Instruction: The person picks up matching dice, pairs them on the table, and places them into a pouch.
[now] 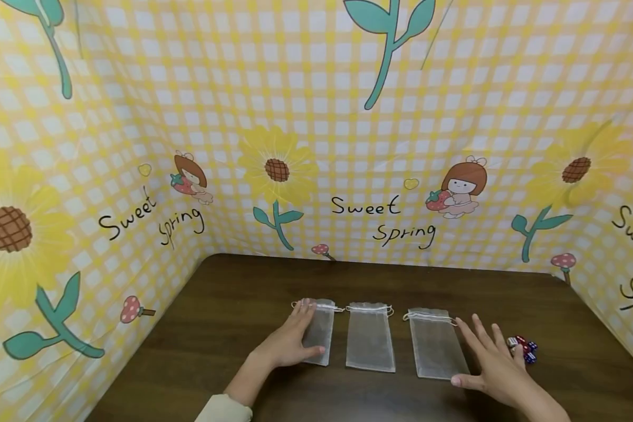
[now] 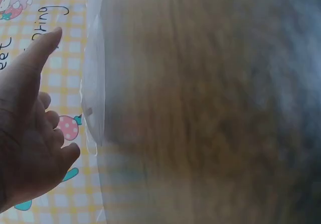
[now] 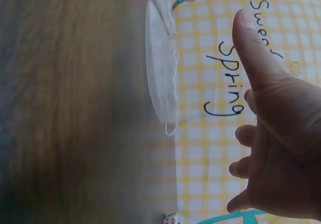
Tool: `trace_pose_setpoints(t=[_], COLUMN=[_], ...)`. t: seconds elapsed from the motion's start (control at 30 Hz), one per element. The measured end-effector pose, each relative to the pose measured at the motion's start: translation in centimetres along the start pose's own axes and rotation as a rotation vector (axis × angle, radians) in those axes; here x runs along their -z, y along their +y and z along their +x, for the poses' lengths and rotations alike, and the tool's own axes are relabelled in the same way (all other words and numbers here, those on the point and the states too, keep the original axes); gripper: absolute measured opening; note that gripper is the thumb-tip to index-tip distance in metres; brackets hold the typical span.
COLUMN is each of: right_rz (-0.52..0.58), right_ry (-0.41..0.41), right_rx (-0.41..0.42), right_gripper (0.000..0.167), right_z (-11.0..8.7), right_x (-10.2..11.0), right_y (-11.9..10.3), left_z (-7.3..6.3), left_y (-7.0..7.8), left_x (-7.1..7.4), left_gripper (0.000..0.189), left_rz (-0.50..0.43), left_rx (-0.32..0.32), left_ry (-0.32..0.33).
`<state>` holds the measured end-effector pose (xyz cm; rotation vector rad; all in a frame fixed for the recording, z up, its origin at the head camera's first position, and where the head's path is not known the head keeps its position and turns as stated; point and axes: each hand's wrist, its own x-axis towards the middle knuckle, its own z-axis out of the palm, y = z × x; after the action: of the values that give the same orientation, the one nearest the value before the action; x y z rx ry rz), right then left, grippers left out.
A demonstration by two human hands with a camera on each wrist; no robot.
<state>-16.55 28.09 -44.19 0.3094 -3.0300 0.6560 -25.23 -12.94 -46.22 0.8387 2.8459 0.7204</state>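
Three sheer white drawstring pouches lie flat in a row, with their corded mouths toward the back. My left hand (image 1: 289, 341), fingers extended, is over the left pouch (image 1: 324, 331) and covers part of it; whether it touches the pouch, I cannot tell. Between the hands lies the middle pouch (image 1: 370, 341). My right hand (image 1: 498, 364) spreads its fingers at the right edge of the right pouch (image 1: 436, 349), its thumb by the lower corner. In the right wrist view, that hand (image 3: 281, 133) holds nothing. Several small red, blue and white dice (image 1: 523, 347) sit behind its fingers, partly hidden.
The dark wooden table (image 1: 242, 287) carries the pouches and dice. A yellow checked cloth (image 1: 316, 146) printed with sunflowers and lettering rises along its back and sides.
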Motion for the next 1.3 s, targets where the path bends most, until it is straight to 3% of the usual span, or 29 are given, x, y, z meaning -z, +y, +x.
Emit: trace_pose_setpoints(t=[0.27, 0.57, 0.8, 1.03, 1.3], right_rz=[0.036, 0.082, 0.074, -0.039, -0.216], right_ry=[0.016, 0.004, -0.012, -0.012, 0.122], right_rx=[-0.027, -0.098, -0.148, -0.217, -0.273], right_gripper=[0.111, 0.11, 0.107, 0.1, 0.067], right_z=[-1.5, -2.8, -3.0, -2.9, -2.2], right_x=[0.5, 1.3, 2.2, 3.5, 4.8], right_y=[1.4, 3.3, 5.5, 8.2, 10.1], left_z=[0.2, 0.1, 0.4, 0.9, 0.8], left_y=[0.2, 0.2, 0.1, 0.0, 0.2], left_x=[-0.2, -0.6, -0.6, -0.8, -0.8], left_gripper=[0.085, 0.066, 0.063, 0.066, 0.066], left_rz=[0.061, 0.07, 0.131, 0.137, 0.104], left_rx=[-0.028, -0.027, -0.052, -0.042, -0.049], left_ry=[-0.065, -0.129, -0.167, -0.196, -0.189])
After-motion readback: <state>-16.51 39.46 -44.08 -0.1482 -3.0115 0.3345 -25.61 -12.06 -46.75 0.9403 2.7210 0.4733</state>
